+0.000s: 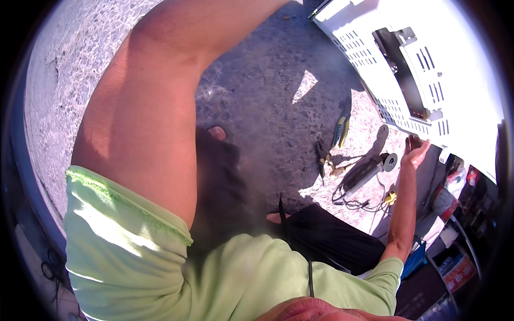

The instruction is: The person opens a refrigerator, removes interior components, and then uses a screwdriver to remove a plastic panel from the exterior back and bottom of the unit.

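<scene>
A large white metal casing [466, 80], with rows of vent slots and a long dark opening, stands tilted at the upper right. At its lower edge is my right hand [415, 154], palm up, with the fingers partly hidden against the metal as it holds that edge. My left arm reaches up across the picture toward the casing's top corner, and its hand lies beyond the upper rim. Below the casing, on the ground, lies an angle grinder [367, 175] with a round disc. Pliers with green and yellow handles [340, 131] rest near it.
Another dark-jawed hand tool [322, 160] lies beside the pliers. The grinder's black cord coils near a yellow plug [391, 198]. A rough pale wall [69, 64] rises at the left. Assorted boxes and bags [458, 267] crowd the lower right. My legs are folded on the rough ground.
</scene>
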Available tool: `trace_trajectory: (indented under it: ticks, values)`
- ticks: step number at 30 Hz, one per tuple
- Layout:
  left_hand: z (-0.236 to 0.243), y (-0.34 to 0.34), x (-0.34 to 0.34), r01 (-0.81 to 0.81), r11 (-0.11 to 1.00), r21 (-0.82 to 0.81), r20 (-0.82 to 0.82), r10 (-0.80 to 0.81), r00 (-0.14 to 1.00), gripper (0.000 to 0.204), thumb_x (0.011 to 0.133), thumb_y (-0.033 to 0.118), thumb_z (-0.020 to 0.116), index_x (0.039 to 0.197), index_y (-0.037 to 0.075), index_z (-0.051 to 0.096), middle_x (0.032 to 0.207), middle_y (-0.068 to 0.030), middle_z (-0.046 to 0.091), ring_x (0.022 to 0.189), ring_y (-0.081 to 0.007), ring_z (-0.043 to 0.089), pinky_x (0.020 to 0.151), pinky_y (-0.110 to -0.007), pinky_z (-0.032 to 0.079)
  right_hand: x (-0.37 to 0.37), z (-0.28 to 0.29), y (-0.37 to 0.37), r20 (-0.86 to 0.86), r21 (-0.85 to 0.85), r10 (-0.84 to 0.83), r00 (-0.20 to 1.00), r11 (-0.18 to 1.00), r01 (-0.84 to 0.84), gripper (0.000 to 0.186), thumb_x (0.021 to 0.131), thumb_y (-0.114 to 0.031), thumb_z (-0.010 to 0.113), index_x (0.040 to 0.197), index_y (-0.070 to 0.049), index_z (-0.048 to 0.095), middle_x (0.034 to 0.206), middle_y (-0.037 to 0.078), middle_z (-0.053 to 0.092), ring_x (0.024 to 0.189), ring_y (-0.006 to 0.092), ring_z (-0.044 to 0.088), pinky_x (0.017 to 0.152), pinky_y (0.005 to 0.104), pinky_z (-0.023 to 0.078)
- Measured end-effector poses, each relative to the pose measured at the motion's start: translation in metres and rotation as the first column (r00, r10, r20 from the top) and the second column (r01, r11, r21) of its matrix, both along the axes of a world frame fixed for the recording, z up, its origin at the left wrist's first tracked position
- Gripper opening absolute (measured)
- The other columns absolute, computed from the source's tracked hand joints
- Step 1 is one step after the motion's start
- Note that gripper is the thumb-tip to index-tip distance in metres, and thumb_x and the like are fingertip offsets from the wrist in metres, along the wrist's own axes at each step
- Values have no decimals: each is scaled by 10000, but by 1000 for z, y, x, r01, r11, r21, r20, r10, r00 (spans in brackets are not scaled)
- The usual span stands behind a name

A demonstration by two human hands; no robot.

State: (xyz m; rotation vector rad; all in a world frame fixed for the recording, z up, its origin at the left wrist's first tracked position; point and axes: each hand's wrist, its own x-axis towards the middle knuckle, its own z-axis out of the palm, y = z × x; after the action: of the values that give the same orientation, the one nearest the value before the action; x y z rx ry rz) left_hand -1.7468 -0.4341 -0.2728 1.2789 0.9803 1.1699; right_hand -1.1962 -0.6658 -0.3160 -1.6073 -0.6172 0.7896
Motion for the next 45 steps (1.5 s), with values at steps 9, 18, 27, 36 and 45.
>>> trace_trajectory:
  ticks: [9,18,27,36,45]
  values:
    - [1,-53,4,57,970,237,-375,37,926,353,929,283,538,1169,52,654,1276,-182,597,1150,-317,579,978,-420,459,13,6,3,27,-6,130,991,992,-130,531,975,-543,475,1230,-77,489,1204,88,565,1124,259,583,1015,493,439]
    - [22,-123,45,379,910,170,-689,-165,706,365,882,316,615,1110,36,665,1263,-200,628,1148,-312,625,985,-443,487,34,27,-29,128,-30,23,992,999,-19,614,967,-570,427,1381,-123,506,1291,104,616,1147,291,622,943,465,523]
    - [16,-42,43,275,959,68,-63,-271,961,309,983,116,563,1274,11,577,1225,-166,636,987,-228,656,826,-338,573,41,12,0,13,-33,73,997,997,-73,600,918,-597,515,1279,-120,554,1146,64,616,1074,269,623,956,470,493]
    - [69,-86,39,213,970,115,-594,-105,798,456,998,111,517,1442,30,454,1323,-181,586,1027,-247,640,913,-326,555,46,14,-7,-1,-67,64,998,996,-64,613,920,-605,500,1288,-118,558,1199,53,623,1105,252,609,932,461,484]
    - [39,-99,44,376,910,173,-82,-367,927,559,945,73,577,1475,45,401,1209,-174,631,852,-211,672,665,-355,570,56,40,-5,-142,136,94,985,988,-75,702,913,-654,482,1366,-122,551,1300,37,629,1192,254,579,980,420,448]
